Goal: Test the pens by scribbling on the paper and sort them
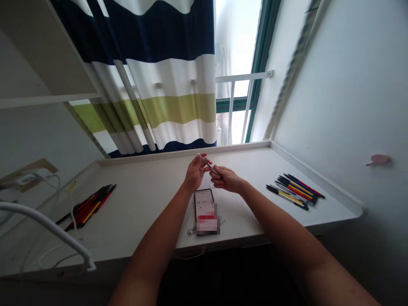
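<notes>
Both of my hands meet above the middle of the white desk. A slim pen, light at its upper left end and dark lower down, slants between them. My left hand has its fingers closed around the upper left end. My right hand grips the lower right end. Beneath the hands lies a paper with small marks, partly hidden. Just nearer to me is a phone with a timer on its screen.
Several pens in black, yellow, red and blue lie at the right. Another pile of pens lies at the left, beside a white cable and a curved white lamp arm. A raised rim borders the desk's back.
</notes>
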A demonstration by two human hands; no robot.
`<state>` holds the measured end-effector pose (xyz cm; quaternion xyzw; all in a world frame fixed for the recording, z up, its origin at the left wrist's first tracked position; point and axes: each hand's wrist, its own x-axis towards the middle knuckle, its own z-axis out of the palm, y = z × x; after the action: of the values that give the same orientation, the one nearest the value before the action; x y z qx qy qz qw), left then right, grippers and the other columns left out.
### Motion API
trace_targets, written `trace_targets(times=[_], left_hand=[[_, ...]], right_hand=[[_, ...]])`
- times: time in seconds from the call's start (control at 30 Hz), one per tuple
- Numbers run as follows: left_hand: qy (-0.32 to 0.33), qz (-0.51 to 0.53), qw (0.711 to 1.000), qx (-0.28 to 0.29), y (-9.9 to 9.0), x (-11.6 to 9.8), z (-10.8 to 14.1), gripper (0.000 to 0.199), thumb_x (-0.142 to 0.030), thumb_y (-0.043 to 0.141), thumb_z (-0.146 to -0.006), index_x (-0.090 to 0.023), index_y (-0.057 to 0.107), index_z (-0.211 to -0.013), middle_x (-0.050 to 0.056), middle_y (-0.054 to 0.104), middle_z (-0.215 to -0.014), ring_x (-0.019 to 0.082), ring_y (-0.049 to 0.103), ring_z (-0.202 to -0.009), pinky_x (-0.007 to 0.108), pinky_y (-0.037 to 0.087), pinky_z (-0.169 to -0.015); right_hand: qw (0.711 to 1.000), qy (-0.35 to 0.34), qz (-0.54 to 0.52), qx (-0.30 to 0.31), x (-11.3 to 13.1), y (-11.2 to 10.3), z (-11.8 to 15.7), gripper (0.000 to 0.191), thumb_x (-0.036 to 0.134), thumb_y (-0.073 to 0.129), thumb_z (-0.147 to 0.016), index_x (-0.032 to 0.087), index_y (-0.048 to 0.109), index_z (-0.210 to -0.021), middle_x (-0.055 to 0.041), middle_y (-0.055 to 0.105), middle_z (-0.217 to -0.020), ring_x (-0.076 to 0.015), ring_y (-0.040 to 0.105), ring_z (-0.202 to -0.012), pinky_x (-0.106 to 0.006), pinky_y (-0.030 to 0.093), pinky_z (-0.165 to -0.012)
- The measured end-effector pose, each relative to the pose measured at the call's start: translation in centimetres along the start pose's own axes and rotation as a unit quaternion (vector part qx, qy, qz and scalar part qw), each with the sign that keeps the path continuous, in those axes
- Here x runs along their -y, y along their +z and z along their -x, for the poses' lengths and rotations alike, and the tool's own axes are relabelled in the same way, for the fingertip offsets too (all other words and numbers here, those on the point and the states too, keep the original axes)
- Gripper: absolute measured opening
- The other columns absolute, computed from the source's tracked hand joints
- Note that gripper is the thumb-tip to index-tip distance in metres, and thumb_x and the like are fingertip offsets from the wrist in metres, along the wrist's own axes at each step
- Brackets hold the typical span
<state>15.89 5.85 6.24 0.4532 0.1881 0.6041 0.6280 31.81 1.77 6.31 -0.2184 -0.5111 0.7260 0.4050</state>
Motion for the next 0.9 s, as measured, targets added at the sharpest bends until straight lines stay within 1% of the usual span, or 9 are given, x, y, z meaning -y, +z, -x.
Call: trace_targets(times=[0.07,0.23,0.3,0.4,0.53,0.63,0.77,0.83,0.9], left_hand=[[0.002,-0.03,0.999,-0.031,-0.7,1.0,0.6,0.03,-0.05,0.068,-0.094,-0.02,0.065,-0.097,0.002,0.069,-0.09,0.019,0.071,-0.097,0.03,0.053,-0.078],[0.03,-0.123,0.988,-0.093,-1.7,2.5,0.7,0.034,-0.054,0.061,-0.098,-0.02,0.061,-0.094,0.003,0.071,-0.09,0.022,0.073,-0.106,0.037,0.054,-0.094],[0.035,-0.139,0.985,-0.097,-1.8,2.6,0.4,0.037,-0.057,0.06,-0.097,-0.019,0.062,-0.096,0.004,0.071,-0.091,0.023,0.074,-0.106,0.038,0.054,-0.097],[0.033,-0.147,0.984,-0.094,-1.9,2.4,0.3,0.04,-0.058,0.059,-0.097,-0.019,0.062,-0.097,0.004,0.073,-0.091,0.023,0.074,-0.108,0.039,0.053,-0.099],[0.031,-0.146,0.986,-0.08,-2.0,2.2,0.5,0.039,-0.058,0.06,-0.098,-0.019,0.063,-0.097,0.006,0.074,-0.097,0.024,0.073,-0.112,0.04,0.053,-0.101],[0.032,-0.133,0.988,-0.074,-2.0,2.2,0.6,0.039,-0.058,0.063,-0.096,-0.018,0.063,-0.096,0.006,0.074,-0.096,0.024,0.073,-0.111,0.04,0.053,-0.1],[0.031,-0.124,0.99,-0.064,-1.9,2.3,0.8,0.039,-0.057,0.067,-0.093,-0.018,0.064,-0.096,0.007,0.075,-0.099,0.025,0.073,-0.11,0.039,0.054,-0.096],[0.027,-0.137,0.988,-0.06,-1.9,2.3,0.8,0.039,-0.057,0.067,-0.093,-0.018,0.064,-0.096,0.008,0.076,-0.102,0.025,0.072,-0.113,0.04,0.053,-0.098],[0.023,-0.158,0.985,-0.06,-2.1,2.3,0.8,0.037,-0.056,0.065,-0.094,-0.019,0.065,-0.098,0.009,0.076,-0.107,0.024,0.07,-0.116,0.04,0.052,-0.101]], right_hand=[[1.0,0.018,0.022,0.009,-1.3,-0.7,-0.4,0.039,0.061,0.062,-0.095,0.022,0.057,-0.097,0.0096,0.035,-0.061,-0.0071,0.023,-0.046,-0.02,0.021,-0.041],[0.978,-0.078,0.169,-0.093,-3.5,-1.2,-1.9,0.049,0.065,0.079,-0.077,0.022,0.057,-0.086,0.0061,0.054,-0.067,-0.0101,0.05,-0.052,-0.026,0.045,-0.049],[0.965,-0.096,0.208,-0.127,-3.6,-1.3,-2.3,0.051,0.065,0.081,-0.075,0.022,0.057,-0.086,0.003,0.062,-0.073,-0.0133,0.059,-0.059,-0.03,0.051,-0.056],[0.97,-0.058,0.207,-0.113,-3.4,-1.4,-2.2,0.055,0.073,0.063,-0.086,0.019,0.06,-0.087,-0.0044,0.069,-0.079,-0.017,0.067,-0.067,-0.036,0.056,-0.068],[0.969,-0.088,0.193,-0.126,-3.4,-1.2,-2.0,0.052,0.063,0.081,-0.077,0.02,0.058,-0.093,-0.0052,0.071,-0.096,-0.0201,0.073,-0.082,-0.041,0.058,-0.082],[0.966,-0.092,0.208,-0.123,-3.6,-1.1,-2.1,0.049,0.067,0.07,-0.085,0.02,0.059,-0.096,-0.0064,0.071,-0.1,-0.0209,0.072,-0.089,-0.044,0.057,-0.089],[0.953,-0.127,0.236,-0.141,-3.9,-1.3,-2.4,0.05,0.061,0.081,-0.077,0.022,0.059,-0.099,-0.0049,0.07,-0.105,-0.0204,0.07,-0.092,-0.04,0.058,-0.085],[0.951,-0.121,0.253,-0.128,-4.0,-1.4,-2.6,0.047,0.065,0.072,-0.084,0.022,0.06,-0.097,-0.0058,0.07,-0.102,-0.0196,0.07,-0.085,-0.039,0.058,-0.079],[0.941,-0.113,0.29,-0.136,-4.1,-1.6,-2.7,0.049,0.069,0.059,-0.09,0.021,0.06,-0.089,-0.0047,0.068,-0.087,-0.0183,0.067,-0.071,-0.037,0.056,-0.07]])
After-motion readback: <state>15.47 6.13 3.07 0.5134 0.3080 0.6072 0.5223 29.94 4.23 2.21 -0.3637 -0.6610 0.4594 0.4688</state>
